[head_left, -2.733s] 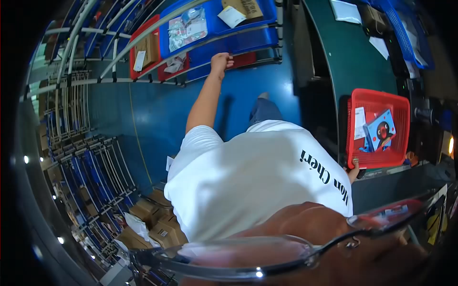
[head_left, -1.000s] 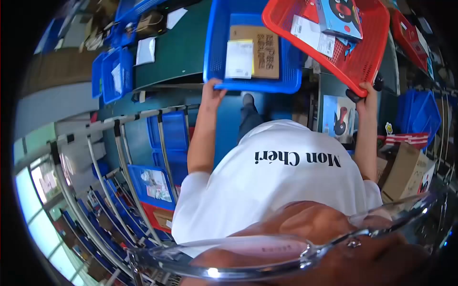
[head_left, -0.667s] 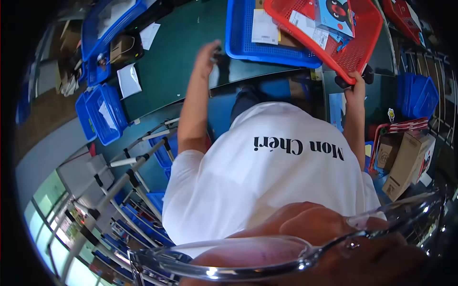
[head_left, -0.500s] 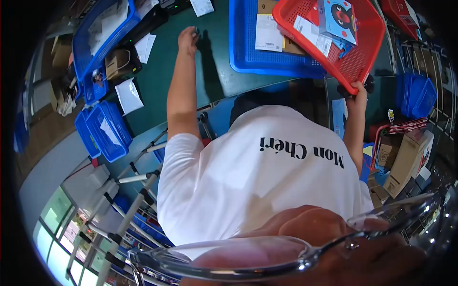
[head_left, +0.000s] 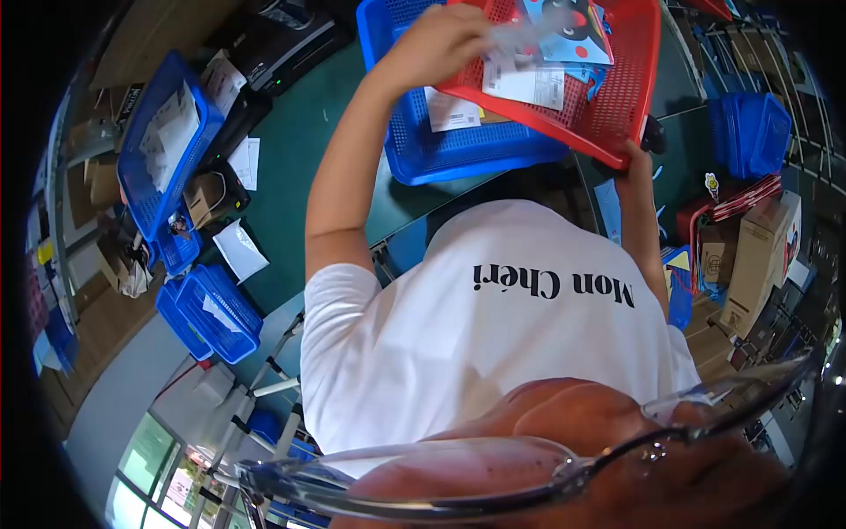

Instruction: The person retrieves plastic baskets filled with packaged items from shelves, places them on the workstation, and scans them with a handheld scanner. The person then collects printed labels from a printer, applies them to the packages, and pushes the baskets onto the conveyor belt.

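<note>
My right hand (head_left: 636, 160) grips the near right corner of a red plastic basket (head_left: 612, 115). The basket is tilted and partly overlaps a blue basket (head_left: 476, 166) beneath it. Over the red basket's left side, my left hand (head_left: 441, 46) has its fingers closed on a clear, motion-blurred thing (head_left: 527, 37) whose kind I cannot make out. Inside the red basket lie a light-blue box (head_left: 582, 48) with a black cartoon figure and a white printed slip (head_left: 538, 86). Another printed paper (head_left: 451, 111) rests in the blue basket.
On the green table (head_left: 304, 150) lies a white packet (head_left: 240, 250), near its left edge. Further left stand a blue basket of papers (head_left: 167, 141) and blue bins (head_left: 220, 313). A black machine (head_left: 273, 44) is at the back; stacked blue baskets (head_left: 753, 132) and a cardboard box (head_left: 756, 264) are right.
My left hand has moved right from the table to above the red basket, with a clear thing in it. My right hand still grips the basket. The whole view has shifted.
</note>
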{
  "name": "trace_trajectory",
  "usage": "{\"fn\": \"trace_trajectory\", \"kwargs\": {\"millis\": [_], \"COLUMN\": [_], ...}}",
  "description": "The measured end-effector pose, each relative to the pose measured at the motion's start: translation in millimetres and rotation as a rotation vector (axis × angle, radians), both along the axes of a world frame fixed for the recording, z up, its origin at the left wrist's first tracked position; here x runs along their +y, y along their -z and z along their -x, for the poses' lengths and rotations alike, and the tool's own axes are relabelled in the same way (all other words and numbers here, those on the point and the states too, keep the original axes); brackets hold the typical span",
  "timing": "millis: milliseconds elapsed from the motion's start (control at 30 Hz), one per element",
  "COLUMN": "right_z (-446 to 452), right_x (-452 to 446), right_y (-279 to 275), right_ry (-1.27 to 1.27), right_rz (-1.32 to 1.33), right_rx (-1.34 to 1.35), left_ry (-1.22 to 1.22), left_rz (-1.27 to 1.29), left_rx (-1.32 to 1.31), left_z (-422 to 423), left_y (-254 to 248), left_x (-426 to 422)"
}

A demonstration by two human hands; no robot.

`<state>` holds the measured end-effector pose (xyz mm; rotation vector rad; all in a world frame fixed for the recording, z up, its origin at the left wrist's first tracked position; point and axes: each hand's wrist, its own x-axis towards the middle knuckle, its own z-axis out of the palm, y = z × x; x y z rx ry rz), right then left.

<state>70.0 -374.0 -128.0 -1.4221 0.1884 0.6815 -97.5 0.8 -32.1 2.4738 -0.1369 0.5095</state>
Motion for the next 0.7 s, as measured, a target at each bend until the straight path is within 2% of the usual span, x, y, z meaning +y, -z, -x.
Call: {"fn": "trace_trajectory", "kwargs": {"millis": [33, 100, 133, 167, 200, 233, 267, 333, 367, 433, 467, 500, 567, 633, 700], "right_z": [-5, -31, -40, -50, -68, -111, -102, -129, -136, -144, -124, -92, -36, 20, 54], "right_x": [-1, -6, -6, -6, -10, -27, -5, 11, 21, 34, 44, 61, 84, 103, 117], "right_y": [1, 4, -5, -17, -17, 19, -15, -7, -4, 12, 4, -7, -16, -37, -39], "right_ry": [0.005, 0.009, -0.016, -0.035, -0.028, -0.028, -0.001, 0.011, 0.044, 0.09, -0.049, -0.188, -0.553, -0.728, -0.761], "right_rz": [-0.014, -0.063, -0.113, -0.165, -0.169, -0.189, -0.272, -0.299, -0.283, -0.221, -0.13, -0.042, 0.083, 0.061, 0.066], "right_rx": [0.004, 0.083, 0.098, 0.113, 0.113, 0.104, 0.048, 0.016, -0.007, -0.03, -0.05, -0.072, 0.093, 0.261, 0.237], "left_ry": [0.156, -0.037, -0.314, -0.588, -0.649, -0.713, -0.803, -0.894, -0.892, -0.872, -0.851, -0.89, -0.924, -0.882, -0.879], "left_rz": [-0.181, -0.032, 0.039, 0.536, 0.516, 0.495, 0.516, 0.602, 0.67, 0.757, 0.85, 0.595, 0.502, 0.47, 0.468], "left_rx": [0.13, -0.104, -0.281, -0.232, -0.143, -0.057, 0.099, 0.409, 0.563, 0.669, 0.768, 0.71, 0.464, 0.369, 0.762], "left_z": [-10, -22, -19, -16, -8, 2, 8, 26, 34, 39, 43, 38, 26, 18, 14], "left_y": [-21, -29, -20, -24, 4, 55, 113, 215, 241, 246, 247, 216, 228, 210, 181], "left_x": [-16, -16, -12, -19, -4, 13, 14, 8, 2, -12, -23, -34, -28, -25, -22]}}
